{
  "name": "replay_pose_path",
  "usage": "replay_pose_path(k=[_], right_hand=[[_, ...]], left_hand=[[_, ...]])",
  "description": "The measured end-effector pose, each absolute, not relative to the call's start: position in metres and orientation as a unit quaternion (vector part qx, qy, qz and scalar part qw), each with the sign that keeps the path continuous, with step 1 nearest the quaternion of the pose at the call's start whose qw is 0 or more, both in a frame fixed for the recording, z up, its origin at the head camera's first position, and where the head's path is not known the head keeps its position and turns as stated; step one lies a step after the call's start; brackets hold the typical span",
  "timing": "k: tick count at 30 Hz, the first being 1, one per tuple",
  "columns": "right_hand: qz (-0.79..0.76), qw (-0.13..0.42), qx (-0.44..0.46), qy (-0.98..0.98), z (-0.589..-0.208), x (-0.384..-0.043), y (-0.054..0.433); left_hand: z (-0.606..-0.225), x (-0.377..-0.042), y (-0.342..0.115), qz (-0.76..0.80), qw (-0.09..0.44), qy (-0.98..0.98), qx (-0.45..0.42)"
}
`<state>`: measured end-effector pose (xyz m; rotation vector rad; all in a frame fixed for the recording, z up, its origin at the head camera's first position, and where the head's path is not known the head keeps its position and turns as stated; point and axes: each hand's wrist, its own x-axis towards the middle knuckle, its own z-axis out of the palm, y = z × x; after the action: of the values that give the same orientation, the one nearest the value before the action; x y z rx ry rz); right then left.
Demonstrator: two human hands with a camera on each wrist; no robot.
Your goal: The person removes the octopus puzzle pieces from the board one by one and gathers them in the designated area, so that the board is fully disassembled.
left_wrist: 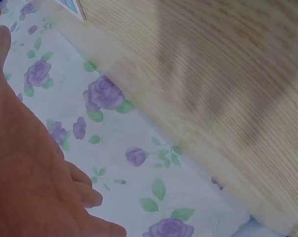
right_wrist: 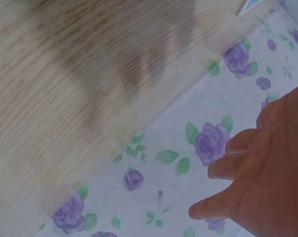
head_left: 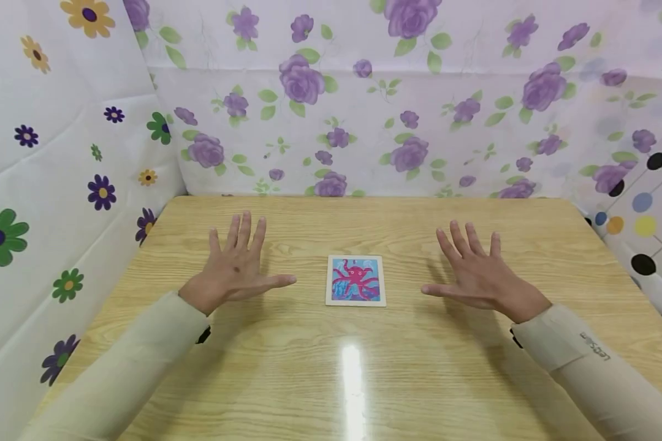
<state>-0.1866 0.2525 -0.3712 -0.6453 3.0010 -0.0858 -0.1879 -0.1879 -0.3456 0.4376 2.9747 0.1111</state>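
A square picture tile (head_left: 355, 280) with a white border lies flat on the table, showing a pink octopus on blue. To its left my left hand (head_left: 234, 269) hovers above the wood, fingers spread and thumb pointing at the tile. On the other side my right hand (head_left: 477, 275) is held the same way, palm down with spread fingers. Neither hand holds anything. In the left wrist view the left hand (left_wrist: 30, 163) fills the left edge, and a corner of the tile (left_wrist: 72, 6) shows at the top. The right wrist view has the right hand (right_wrist: 262, 168) at the right.
The wooden table (head_left: 287, 367) has a glossy light reflection near its front. Behind it hangs a cloth with purple roses (head_left: 303, 79). A cloth with colourful daisies (head_left: 33, 184) borders the left side, and a dotted cloth (head_left: 645, 226) the right.
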Motion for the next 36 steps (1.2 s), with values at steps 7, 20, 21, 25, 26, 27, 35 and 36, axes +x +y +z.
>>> replay_pose_path(k=[7,20,21,25,26,27,35,36], right_hand=[[-0.029,0.037,-0.213,0.976,-0.373,-0.188,0.248],[-0.041,0.055,-0.262,0.963,-0.384,-0.195,0.221],[-0.041,0.056,-0.269,0.961,-0.385,-0.196,0.219],[-0.05,0.063,-0.298,0.951,-0.391,-0.2,0.208],[-0.053,0.065,-0.304,0.949,-0.392,-0.201,0.206],[-0.057,0.068,-0.31,0.946,-0.393,-0.202,0.204],[-0.066,0.077,-0.366,0.925,-0.393,-0.206,0.18],[-0.064,0.081,-0.369,0.924,-0.392,-0.207,0.177]], left_hand=[[-0.349,-0.192,-0.176,0.053,0.058,0.983,0.163],[-0.359,-0.194,-0.159,0.05,0.079,0.975,0.199],[-0.36,-0.195,-0.157,0.057,0.081,0.974,0.206],[-0.365,-0.198,-0.148,0.105,0.103,0.963,0.225],[-0.366,-0.198,-0.146,0.122,0.11,0.96,0.228],[-0.367,-0.199,-0.144,0.14,0.116,0.956,0.232],[-0.371,-0.2,-0.13,0.263,0.17,0.922,0.229],[-0.371,-0.2,-0.128,0.274,0.173,0.917,0.232]])
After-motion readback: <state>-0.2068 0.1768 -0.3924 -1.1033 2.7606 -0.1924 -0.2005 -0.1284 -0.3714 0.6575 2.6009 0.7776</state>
